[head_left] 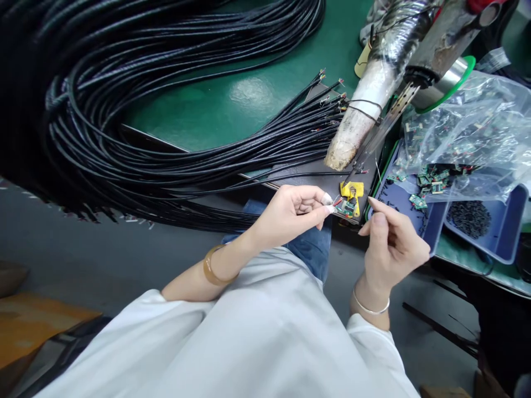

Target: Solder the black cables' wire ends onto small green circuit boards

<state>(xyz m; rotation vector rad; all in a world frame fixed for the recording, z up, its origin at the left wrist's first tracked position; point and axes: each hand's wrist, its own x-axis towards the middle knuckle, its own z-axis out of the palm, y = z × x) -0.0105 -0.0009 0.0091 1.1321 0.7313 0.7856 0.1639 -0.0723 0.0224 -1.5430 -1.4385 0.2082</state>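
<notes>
My left hand (296, 213) pinches thin wires (338, 201), one of them red, between thumb and forefinger. Their ends meet a small green circuit board (347, 208), which lies at a yellow piece (352, 190) on the table's corner. Right of the board, my right hand (392, 243) is closed, thumb against forefinger. Whatever it may hold is too small to make out. Above the board, a soldering iron (400, 105) points down with its slender tip close to the yellow piece. Beside it hangs a whitish tube (352, 130) with a stained open end.
Black cables (232, 152) with stripped ends cover the left and back. At the right stand blue trays (508, 235) with small black parts (468, 218), and a clear bag (481, 132) of circuit boards. Behind the iron is a green-rimmed spool (450, 83) of silvery wire.
</notes>
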